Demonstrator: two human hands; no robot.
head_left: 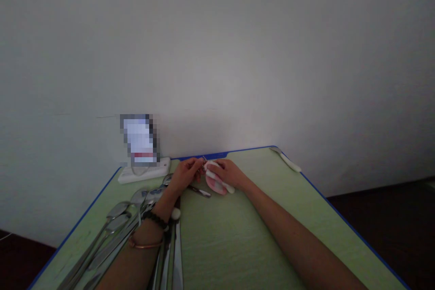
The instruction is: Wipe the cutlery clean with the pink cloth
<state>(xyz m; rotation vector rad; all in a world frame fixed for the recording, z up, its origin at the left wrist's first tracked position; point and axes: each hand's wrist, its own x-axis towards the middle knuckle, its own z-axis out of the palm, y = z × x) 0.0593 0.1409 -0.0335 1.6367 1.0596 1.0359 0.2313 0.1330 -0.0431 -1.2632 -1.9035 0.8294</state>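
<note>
Standing at a pale green table (231,244), a person is bringing both hands together near its far edge, over the bare middle. The right hand (231,174) is closing around a pink-and-white cloth (213,184) and a white-handled utensil (230,188), thumb on top. The left hand (186,174) is curling its fingers in just beside the utensil's metal end; whether they are clamped on it I cannot tell. A small metal utensil (204,194) is lying just below the left hand.

The held utensil is looking light and stiff, its handle probably smooth and inclined to slide if damp, so I'd be taking hold at mid-handle and steadying the metal end. The cloth is drooping softly; it should be folding easily and needing only a loose grip, with little fear of breakage.

Along the table's left side, long metal spoons (118,210) and other cutlery are lying in an overlapping heap, partly under the left forearm. A second white-handled piece (289,161) is resting at the far right edge. At the far left corner, a blurred-out screen (138,140) is leaning above a white flat block (125,176). A plain grey wall (272,54) is rising behind; dark floor (374,208) is showing beyond the blue rim.
</note>
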